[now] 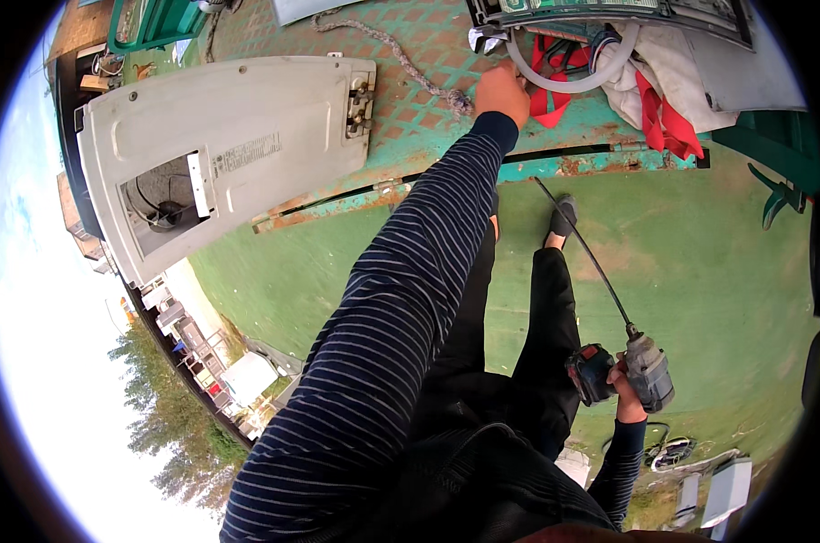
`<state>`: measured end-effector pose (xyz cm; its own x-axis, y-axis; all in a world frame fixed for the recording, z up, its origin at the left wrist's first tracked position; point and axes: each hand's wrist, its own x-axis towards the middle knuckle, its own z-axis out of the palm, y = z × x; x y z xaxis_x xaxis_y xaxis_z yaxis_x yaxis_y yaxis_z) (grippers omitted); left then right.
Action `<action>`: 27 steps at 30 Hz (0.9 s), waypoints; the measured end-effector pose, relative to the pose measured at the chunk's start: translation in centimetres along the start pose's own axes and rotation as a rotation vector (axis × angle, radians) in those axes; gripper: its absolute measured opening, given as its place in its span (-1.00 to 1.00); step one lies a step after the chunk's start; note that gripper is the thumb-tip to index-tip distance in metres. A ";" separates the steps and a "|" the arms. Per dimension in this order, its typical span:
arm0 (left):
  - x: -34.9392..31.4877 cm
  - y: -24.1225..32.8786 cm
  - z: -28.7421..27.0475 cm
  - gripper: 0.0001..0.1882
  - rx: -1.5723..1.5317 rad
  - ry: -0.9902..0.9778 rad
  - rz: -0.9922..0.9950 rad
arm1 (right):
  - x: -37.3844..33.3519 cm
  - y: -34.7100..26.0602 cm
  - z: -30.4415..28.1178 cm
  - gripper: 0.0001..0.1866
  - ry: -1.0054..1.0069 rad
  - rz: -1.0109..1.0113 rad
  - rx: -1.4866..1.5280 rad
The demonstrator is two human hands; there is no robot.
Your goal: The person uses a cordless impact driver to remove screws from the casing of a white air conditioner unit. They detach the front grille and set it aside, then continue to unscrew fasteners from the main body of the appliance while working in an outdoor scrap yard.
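Note:
My left hand (503, 93) reaches over the worn green metal deck, its fingers curled closed. What it grips, if anything, is hidden. Just beyond it is the head of an adjustable wrench (488, 38), and a pale curved hose (580, 85) bends past its right side. A frayed rope (408, 65) ends just left of the hand. Down at the right, my right hand (629, 389) wraps the grip of a cordless impact driver (649, 371). Its long thin bit (591, 256) points up and away, toward the deck edge.
A beige air-conditioner outdoor unit (238, 136) lies at the left on the deck. Red straps (665, 118) and a whitish cloth (704, 95) lie at the far right, near a dark-framed machine (609, 11). A rusty hinged edge (600, 163) separates the deck from the green floor (699, 253).

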<state>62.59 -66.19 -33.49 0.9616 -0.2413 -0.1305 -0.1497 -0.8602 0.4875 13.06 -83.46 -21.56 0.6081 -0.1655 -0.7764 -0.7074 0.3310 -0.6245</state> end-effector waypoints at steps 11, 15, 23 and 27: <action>1.8 -4.1 -0.5 -0.80 0.132 -0.149 0.163 | -2.9 -4.7 7.0 -0.59 0.147 -0.120 -0.056; -1.2 -4.0 -5.5 -0.87 -0.937 -0.305 -0.489 | -6.2 -5.7 11.8 -0.60 0.295 -0.166 -0.090; -18.0 -7.2 -22.5 -0.94 -1.800 -1.108 -0.569 | -9.5 -6.5 25.3 -0.70 0.514 -0.325 0.112; -22.2 -9.8 -30.9 -0.96 -1.754 -1.289 -0.521 | -9.1 -5.6 31.4 -0.60 0.455 -0.427 0.320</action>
<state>49.85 -38.50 -8.66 0.1066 -0.8978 -0.4273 0.9824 0.0290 0.1843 22.79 -54.58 -8.37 0.5488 -0.6910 -0.4705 -0.2571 0.3960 -0.8815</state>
